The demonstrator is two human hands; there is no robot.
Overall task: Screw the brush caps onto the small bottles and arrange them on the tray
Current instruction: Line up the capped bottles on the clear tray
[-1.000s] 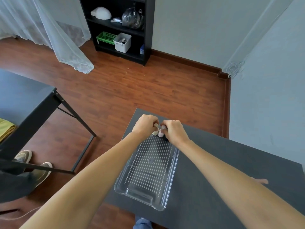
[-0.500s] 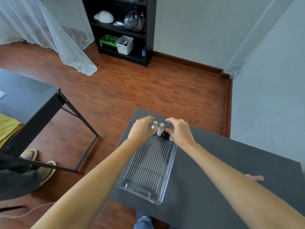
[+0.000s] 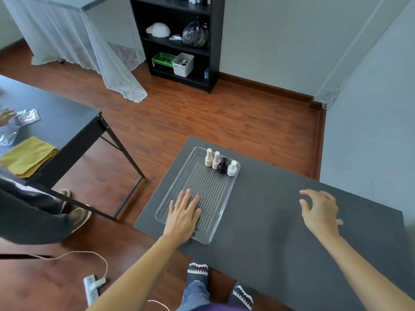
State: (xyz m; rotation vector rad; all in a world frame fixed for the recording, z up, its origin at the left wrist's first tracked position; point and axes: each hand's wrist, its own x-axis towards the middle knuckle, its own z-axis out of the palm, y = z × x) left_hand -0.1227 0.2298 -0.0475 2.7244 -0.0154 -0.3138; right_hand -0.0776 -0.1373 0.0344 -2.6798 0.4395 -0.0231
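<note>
A clear ribbed tray [image 3: 213,189] lies on the dark table [image 3: 269,221]. Several capped small bottles stand upright in a row along its far end: a cream one [image 3: 208,158], a pink one [image 3: 216,160], a black one [image 3: 223,165] and a white one [image 3: 232,169]. My left hand [image 3: 183,215] rests flat and open on the near part of the tray, holding nothing. My right hand [image 3: 320,212] hovers over the bare table to the right of the tray, fingers spread, empty.
A second dark table [image 3: 56,126] stands at the left with a yellow cloth [image 3: 28,156] and foil packets; another person's legs and shoes [image 3: 76,214] are beside it. A power strip [image 3: 91,288] and cord lie on the wood floor. A black shelf [image 3: 179,41] stands against the far wall.
Both hands have let go of the bottles and pulled back toward me; the left came down onto the near tray, the right moved out to the right. The camera view has shifted back.
</note>
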